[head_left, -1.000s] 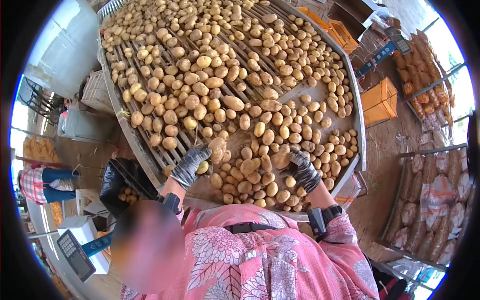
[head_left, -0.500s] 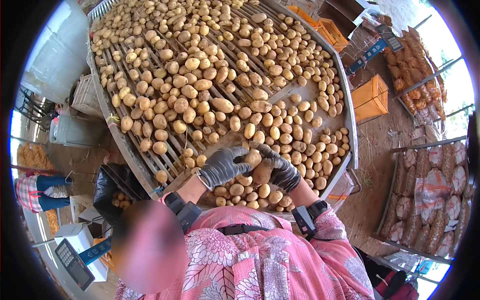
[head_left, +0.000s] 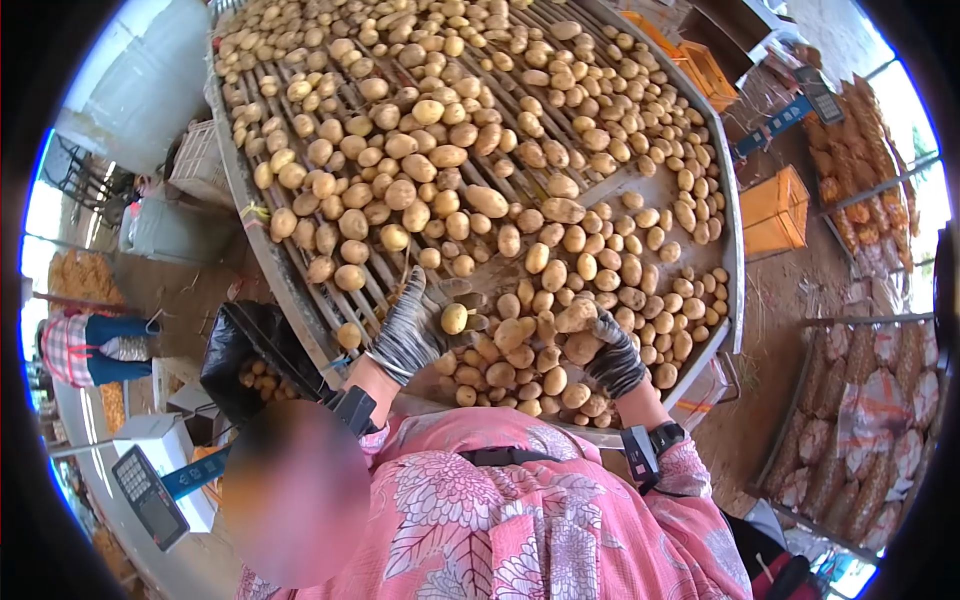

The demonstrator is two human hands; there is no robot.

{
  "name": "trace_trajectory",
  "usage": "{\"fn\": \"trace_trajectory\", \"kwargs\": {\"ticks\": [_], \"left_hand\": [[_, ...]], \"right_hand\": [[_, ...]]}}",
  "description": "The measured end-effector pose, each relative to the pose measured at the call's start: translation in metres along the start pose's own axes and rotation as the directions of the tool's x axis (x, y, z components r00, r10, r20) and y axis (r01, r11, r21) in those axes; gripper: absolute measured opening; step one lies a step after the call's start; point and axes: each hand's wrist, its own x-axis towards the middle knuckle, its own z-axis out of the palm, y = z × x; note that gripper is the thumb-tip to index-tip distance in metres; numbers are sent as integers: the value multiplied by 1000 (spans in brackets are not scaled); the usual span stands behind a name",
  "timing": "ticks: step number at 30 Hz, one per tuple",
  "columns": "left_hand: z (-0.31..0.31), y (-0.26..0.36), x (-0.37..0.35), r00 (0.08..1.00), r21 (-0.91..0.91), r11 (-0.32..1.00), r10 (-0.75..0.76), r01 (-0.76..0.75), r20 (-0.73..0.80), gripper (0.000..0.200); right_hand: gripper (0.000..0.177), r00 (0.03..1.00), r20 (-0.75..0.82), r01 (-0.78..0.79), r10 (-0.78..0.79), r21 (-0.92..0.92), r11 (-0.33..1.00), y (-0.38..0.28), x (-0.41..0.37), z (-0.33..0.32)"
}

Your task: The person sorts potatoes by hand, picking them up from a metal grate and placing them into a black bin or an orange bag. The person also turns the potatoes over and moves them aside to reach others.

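Observation:
Potatoes (head_left: 487, 201) cover a slatted sorting table (head_left: 262, 232) in front of me. My left hand (head_left: 412, 325), in a dark striped glove, is at the table's near left edge with thumb and fingers spread. A small yellowish potato (head_left: 454, 319) shows in front of those fingers, not visibly gripped. To the right, my gloved right hand (head_left: 614, 358) curls its fingers around a brown potato (head_left: 581, 348). Another brown potato (head_left: 577, 316) touches its fingertips. Between both hands, more potatoes are heaped on the table's flat near end.
A black bag-lined container (head_left: 235, 350) with potatoes stands left of the table. Scales (head_left: 150, 497) are at lower left. Orange crates (head_left: 775, 212) and filled sacks (head_left: 868, 405) stand on the right. Another person (head_left: 90, 345) is at far left.
My hands have moved apart: the left swung left and spread its fingers, the right moved right with a potato. The whole view has shifted slightly.

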Motion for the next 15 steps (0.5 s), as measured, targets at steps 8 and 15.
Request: {"fn": "trace_trajectory", "kwargs": {"ticks": [8, 15], "left_hand": [[23, -1, -36, 932, 276, 891, 335, -361, 139, 54], [-10, -4, -94, 850, 223, 825, 527, -519, 32, 54]], "right_hand": [[43, 999, -48, -18, 21, 73, 997, 2, 9, -18], [38, 986, -166, -42, 20, -129, 991, 5, 19, -61]]}}
